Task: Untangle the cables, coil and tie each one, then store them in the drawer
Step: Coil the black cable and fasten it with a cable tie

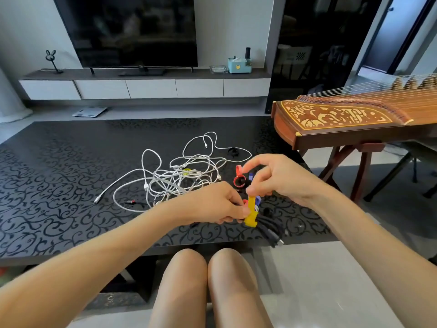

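Left grip [220,204]: fingers curled, thumb and fingertips pinching the lower part of the yellow tie [251,215], just above the worktop's near edge.
Right grip [279,178]: thumb and middle fingers pinch the tie's upper end; the index finger arches up, free of it.
Yellow tie: held upright between both hands, its lower end against the bunched black cable [269,229].
Black cable: gathered in loops on the worktop [59,185] near the front edge, right of centre, its plug ends pointing toward the near right corner. Whether the tie already goes round it I cannot tell.
White cables [179,181]: a loose tangle at the worktop's middle, left of the hands, with plugs trailing toward the left and far edges.
Red tie [239,179]: curled in a ring just beyond the hands, beside the tangle.
Blue tie [258,200]: partly hidden behind the right fingers.
Black tie [233,151]: farther back, by the outermost white loop.
Zither [343,119]: on a stand off the worktop's far right corner.
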The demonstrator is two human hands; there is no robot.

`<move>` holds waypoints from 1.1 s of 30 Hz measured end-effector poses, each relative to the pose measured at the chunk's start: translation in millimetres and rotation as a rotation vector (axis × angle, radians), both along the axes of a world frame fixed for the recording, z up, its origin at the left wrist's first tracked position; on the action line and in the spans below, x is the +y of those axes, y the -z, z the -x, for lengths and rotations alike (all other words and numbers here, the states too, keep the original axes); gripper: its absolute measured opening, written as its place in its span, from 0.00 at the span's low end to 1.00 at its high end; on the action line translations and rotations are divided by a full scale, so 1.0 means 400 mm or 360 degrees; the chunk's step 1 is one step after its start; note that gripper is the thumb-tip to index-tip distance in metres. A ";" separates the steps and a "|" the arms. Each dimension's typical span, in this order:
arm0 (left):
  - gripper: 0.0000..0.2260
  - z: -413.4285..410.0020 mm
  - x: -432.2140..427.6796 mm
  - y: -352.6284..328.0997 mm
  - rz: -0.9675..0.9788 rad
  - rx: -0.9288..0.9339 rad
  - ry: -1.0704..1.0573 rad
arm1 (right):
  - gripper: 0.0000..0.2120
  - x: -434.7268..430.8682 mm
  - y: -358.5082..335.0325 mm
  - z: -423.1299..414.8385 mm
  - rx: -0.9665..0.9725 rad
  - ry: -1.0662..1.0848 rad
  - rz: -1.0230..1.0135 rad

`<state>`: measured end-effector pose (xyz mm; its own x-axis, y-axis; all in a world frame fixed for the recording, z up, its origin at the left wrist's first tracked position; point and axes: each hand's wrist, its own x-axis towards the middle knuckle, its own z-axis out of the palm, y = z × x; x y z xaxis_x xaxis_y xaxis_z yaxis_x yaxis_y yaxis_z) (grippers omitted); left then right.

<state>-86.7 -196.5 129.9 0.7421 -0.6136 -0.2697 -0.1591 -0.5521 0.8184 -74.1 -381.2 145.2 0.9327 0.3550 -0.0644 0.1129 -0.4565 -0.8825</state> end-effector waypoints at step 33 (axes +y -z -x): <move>0.09 -0.094 0.207 0.227 0.1033 0.0466 -0.1248 | 0.03 0.327 0.279 -0.082 -0.0044 0.0264 -0.0135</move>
<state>-49.0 -113.9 39.1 0.9522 -0.0818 -0.2942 0.3033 0.1417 0.9423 -41.5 -250.5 33.7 0.9799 0.1989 -0.0140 0.0671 -0.3950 -0.9162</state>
